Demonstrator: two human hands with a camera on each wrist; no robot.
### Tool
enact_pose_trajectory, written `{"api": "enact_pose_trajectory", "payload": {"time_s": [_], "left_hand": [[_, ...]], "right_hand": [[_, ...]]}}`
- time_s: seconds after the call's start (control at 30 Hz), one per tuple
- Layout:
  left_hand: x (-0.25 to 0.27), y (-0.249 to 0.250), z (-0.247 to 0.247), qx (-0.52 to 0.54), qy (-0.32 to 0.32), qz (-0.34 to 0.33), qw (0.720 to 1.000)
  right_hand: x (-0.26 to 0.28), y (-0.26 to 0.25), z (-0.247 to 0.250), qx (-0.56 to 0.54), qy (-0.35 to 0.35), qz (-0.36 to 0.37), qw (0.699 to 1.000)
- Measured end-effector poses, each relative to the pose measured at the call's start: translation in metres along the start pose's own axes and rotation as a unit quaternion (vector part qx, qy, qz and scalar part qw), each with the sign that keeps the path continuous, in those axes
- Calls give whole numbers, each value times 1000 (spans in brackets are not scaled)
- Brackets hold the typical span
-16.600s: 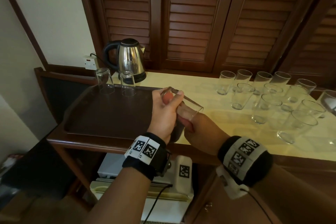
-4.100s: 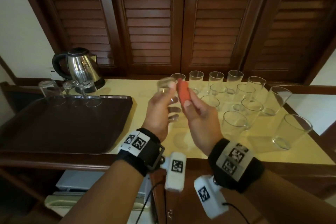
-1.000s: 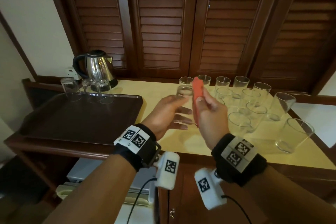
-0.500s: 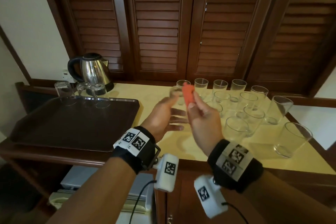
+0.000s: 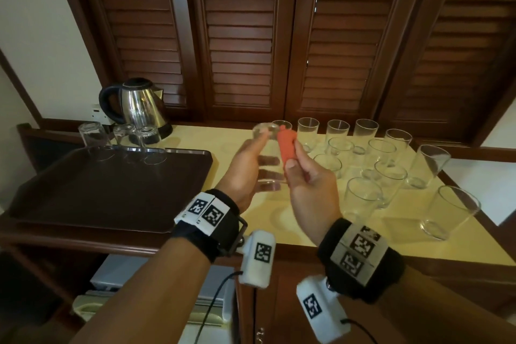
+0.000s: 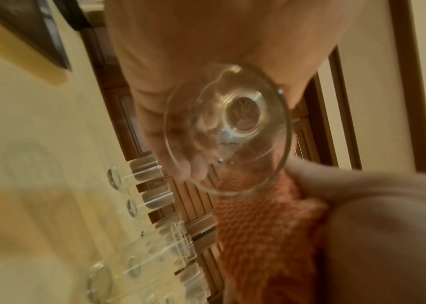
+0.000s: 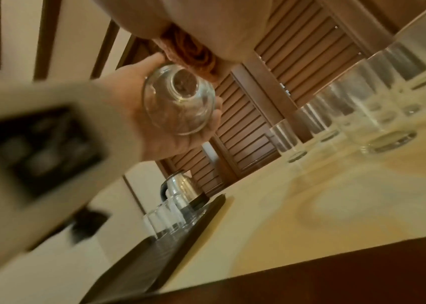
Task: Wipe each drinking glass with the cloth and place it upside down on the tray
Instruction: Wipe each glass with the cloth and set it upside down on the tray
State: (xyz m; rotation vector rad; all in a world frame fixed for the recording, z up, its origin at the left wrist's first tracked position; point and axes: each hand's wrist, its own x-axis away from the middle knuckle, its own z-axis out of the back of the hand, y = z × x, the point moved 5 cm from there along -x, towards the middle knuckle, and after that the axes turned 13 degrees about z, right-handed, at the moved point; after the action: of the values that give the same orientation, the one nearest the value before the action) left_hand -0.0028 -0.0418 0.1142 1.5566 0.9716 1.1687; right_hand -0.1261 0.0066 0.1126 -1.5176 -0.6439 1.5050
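Observation:
My left hand [image 5: 251, 165] grips a clear drinking glass [image 5: 266, 156] above the yellow counter, base pointing up and away, thumb on its near side. My right hand [image 5: 300, 176] pinches a bunched orange cloth [image 5: 287, 145] and presses it against the glass's right side. The left wrist view looks into the glass [image 6: 228, 131] mouth, with the cloth [image 6: 258, 226] beside its rim. The right wrist view shows the glass [image 7: 179, 105] under the cloth [image 7: 188, 55]. The dark brown tray [image 5: 83, 190] lies at left, three glasses [image 5: 124, 137] upside down along its far edge.
Several upright glasses [image 5: 388, 176] crowd the right half of the yellow counter [image 5: 279, 220]. A steel kettle [image 5: 139, 106] stands behind the tray's far corner. Brown louvred doors [image 5: 240, 36] close off the back. Most of the tray's floor is bare.
The cloth has shifted slightly along the glass's side while my left hand keeps the glass over the counter. The tray holds three glasses, against two 16.6 s ago.

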Motion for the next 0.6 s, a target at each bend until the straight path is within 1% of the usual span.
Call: {"api": "enact_pose_trajectory", "payload": {"time_s": [0.03,0.07,0.1,0.13,0.17,0.2,0.27,0.3,0.33,0.37,0.4,0.43,0.47,0.5,0.53,0.6], "left_hand": [[1,-3,-3,-17,-22,18,999],[2,-6,-5,-34,-31,25,999],[3,-6,-4,-31,-20,16,999],[1,-7,0,-14,1,-3,1000],[0,-6,4,7,18,-17,1000],[1,-5,5,16,22,-14,1000],[4,-8,1,13,-7,30,999],[7,-10,-2,3,-27,43,999],[8,-12,-4,-7,-32,43,999],[8,-11,-3,-5,-14,27,1000],[6,-10,1,3,13,9,1000],[4,-9,4,17,33,0,999],[3,-10,6,22,37,9,999],[5,-11,5,23,25,31,999],[5,-13,2,14,-1,55,998],[8,-16,-4,-16,-31,62,997]], "right_hand": [[-4,6,4,-9,18,-11,1000],[-7,8,8,-26,37,-23,999],[-9,9,10,-35,48,-32,998],[-7,5,8,-30,41,-28,998],[-2,1,3,-21,16,-18,999],[4,-3,-2,-17,-4,-17,1000],[2,-4,-2,-17,-1,-20,1000],[-3,0,3,-19,17,-25,999],[-7,3,7,-23,35,-32,999],[-9,6,9,-19,45,-34,998],[-5,3,6,-8,36,-28,999],[0,2,0,4,11,-23,1000],[7,0,-4,9,-7,-24,1000],[9,-1,-4,11,-9,-24,1000],[4,1,-1,14,5,-25,1000],[-7,6,8,-4,50,-39,998]]}}
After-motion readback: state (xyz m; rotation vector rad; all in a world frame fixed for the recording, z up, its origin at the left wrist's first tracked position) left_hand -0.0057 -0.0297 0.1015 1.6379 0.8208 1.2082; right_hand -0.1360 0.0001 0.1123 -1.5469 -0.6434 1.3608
